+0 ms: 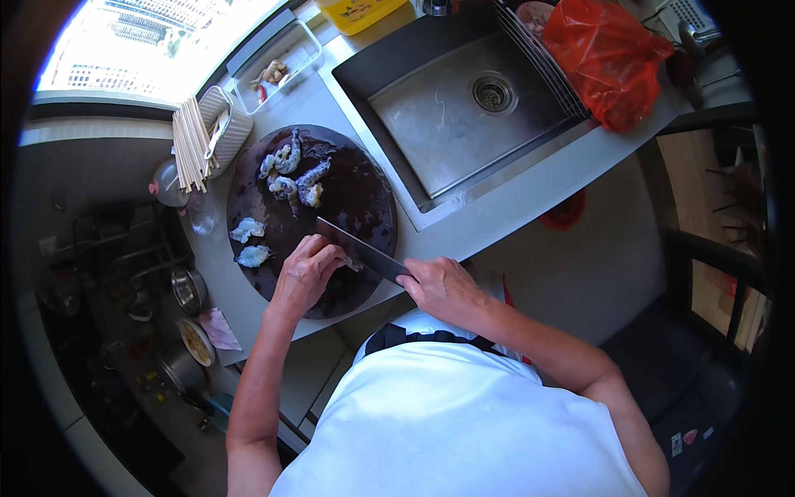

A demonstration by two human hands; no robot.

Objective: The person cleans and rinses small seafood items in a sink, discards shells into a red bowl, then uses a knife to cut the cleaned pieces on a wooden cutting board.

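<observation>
My right hand [445, 287] is closed around the handle of a cleaver [362, 252], its broad dark blade lying across the near right part of a round dark cutting board [368, 195]. My left hand [306, 269] rests on the board just left of the blade, fingers curled over a small pale piece of squid [352, 263], mostly hidden by the fingers and blade. Farther back on the board sits a cluster of small, wet, purplish squid [300, 179]. Two whitish squid pieces [251, 243] lie apart at the board's left edge.
Right of the board is a steel sink [464, 124] with a rack holding a red plastic bag [600, 62]. Behind stand a clear container [277, 66] with ginger and a red chili, and a white basket [230, 128] beside chopsticks [192, 145]. Metal bowls [189, 290] are at left.
</observation>
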